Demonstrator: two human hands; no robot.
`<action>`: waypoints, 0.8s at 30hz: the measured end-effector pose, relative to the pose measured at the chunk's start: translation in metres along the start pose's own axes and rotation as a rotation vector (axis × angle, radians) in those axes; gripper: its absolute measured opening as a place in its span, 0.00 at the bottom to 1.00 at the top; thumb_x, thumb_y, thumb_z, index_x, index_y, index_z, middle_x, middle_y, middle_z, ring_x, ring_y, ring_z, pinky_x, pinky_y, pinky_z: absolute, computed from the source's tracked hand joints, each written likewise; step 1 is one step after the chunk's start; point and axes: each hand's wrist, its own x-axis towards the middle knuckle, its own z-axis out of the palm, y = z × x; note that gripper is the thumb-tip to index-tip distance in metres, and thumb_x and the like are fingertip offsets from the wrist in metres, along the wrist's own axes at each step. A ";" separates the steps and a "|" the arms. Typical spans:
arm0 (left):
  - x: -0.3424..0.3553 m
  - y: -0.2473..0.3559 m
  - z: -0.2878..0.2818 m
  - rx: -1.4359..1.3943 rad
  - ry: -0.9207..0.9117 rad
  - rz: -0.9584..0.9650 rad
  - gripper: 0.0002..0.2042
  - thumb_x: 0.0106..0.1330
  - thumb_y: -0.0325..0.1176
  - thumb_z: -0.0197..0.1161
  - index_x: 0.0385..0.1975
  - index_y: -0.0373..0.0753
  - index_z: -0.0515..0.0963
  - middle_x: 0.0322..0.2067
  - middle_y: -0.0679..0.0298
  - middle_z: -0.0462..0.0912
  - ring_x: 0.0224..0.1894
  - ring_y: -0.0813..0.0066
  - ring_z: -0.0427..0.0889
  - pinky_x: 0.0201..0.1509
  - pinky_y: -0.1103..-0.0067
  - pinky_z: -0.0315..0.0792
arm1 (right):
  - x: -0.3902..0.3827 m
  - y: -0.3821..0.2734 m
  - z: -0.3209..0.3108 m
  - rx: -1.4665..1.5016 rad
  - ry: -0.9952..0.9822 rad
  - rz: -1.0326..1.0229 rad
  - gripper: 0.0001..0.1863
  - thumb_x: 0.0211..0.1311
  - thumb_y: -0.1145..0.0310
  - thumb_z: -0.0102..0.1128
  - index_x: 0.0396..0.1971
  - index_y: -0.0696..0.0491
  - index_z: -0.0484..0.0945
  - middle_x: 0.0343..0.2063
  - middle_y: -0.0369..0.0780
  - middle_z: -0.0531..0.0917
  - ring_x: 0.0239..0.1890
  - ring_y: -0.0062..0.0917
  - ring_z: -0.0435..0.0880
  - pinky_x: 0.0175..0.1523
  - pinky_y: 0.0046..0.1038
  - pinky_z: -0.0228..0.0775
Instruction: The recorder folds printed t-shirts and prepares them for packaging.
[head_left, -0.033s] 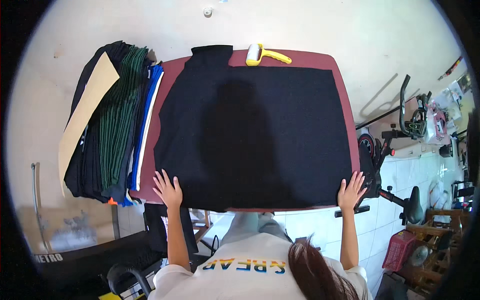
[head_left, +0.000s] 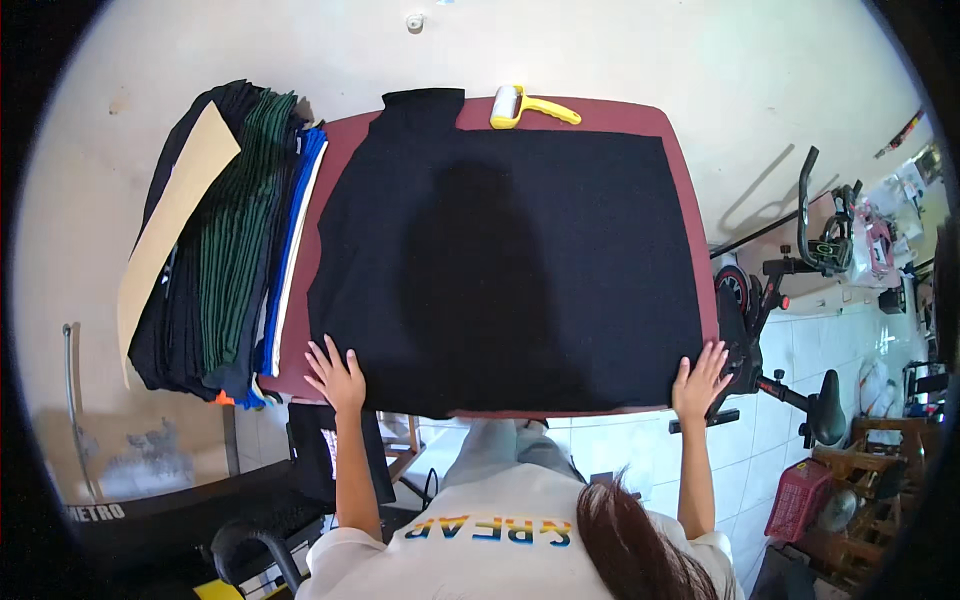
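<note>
A large black fabric piece [head_left: 610, 250] lies flat on a maroon board [head_left: 685, 200], with a narrower tab at its upper left. My left hand [head_left: 338, 380] rests spread on the fabric's lower left corner and the board beside it. On the lower right corner my right hand [head_left: 698, 383] lies with fingers stretched over the edge. Neither grips anything. A lint-roller-like tool [head_left: 545, 110] with a white roll and yellow handle lies on the board above the fabric. At the left is a pile of folded black, green, blue and cream fabrics [head_left: 240, 230], topped by a long tan pattern piece [head_left: 170, 240].
A pale wall [head_left: 600, 50] stands behind the board. An exercise bike [head_left: 815, 410] is close on the right, with a red basket [head_left: 795, 500] and wooden items beyond it. A black machine [head_left: 120, 520] is at the lower left, above a tiled floor [head_left: 620, 460].
</note>
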 end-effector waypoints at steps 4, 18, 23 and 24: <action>-0.043 0.007 0.004 -0.035 -0.055 0.219 0.27 0.63 0.46 0.43 0.62 0.48 0.52 0.64 0.58 0.45 0.66 0.56 0.42 0.63 0.53 0.34 | -0.053 0.000 0.002 0.166 -0.040 -0.517 0.29 0.62 0.57 0.37 0.62 0.52 0.51 0.64 0.45 0.48 0.67 0.37 0.40 0.65 0.47 0.24; -0.025 0.146 0.008 -0.200 0.012 0.514 0.27 0.61 0.47 0.47 0.60 0.46 0.56 0.62 0.52 0.49 0.64 0.50 0.45 0.60 0.47 0.37 | -0.011 -0.117 0.002 0.222 -0.035 -0.788 0.30 0.60 0.56 0.40 0.60 0.55 0.54 0.62 0.45 0.52 0.65 0.38 0.48 0.64 0.49 0.31; -0.011 0.184 0.006 -0.235 -0.084 0.583 0.27 0.60 0.48 0.46 0.60 0.45 0.58 0.62 0.53 0.49 0.64 0.48 0.45 0.61 0.48 0.36 | 0.088 -0.189 0.010 0.137 -0.001 -0.589 0.31 0.61 0.54 0.38 0.59 0.58 0.53 0.63 0.44 0.51 0.66 0.36 0.45 0.65 0.47 0.30; -0.010 0.183 0.005 -0.194 -0.132 0.572 0.28 0.60 0.48 0.46 0.60 0.45 0.58 0.62 0.52 0.49 0.64 0.48 0.45 0.61 0.48 0.35 | 0.115 -0.202 0.010 0.093 0.042 -0.574 0.30 0.60 0.56 0.38 0.58 0.58 0.55 0.63 0.44 0.51 0.66 0.35 0.45 0.65 0.47 0.30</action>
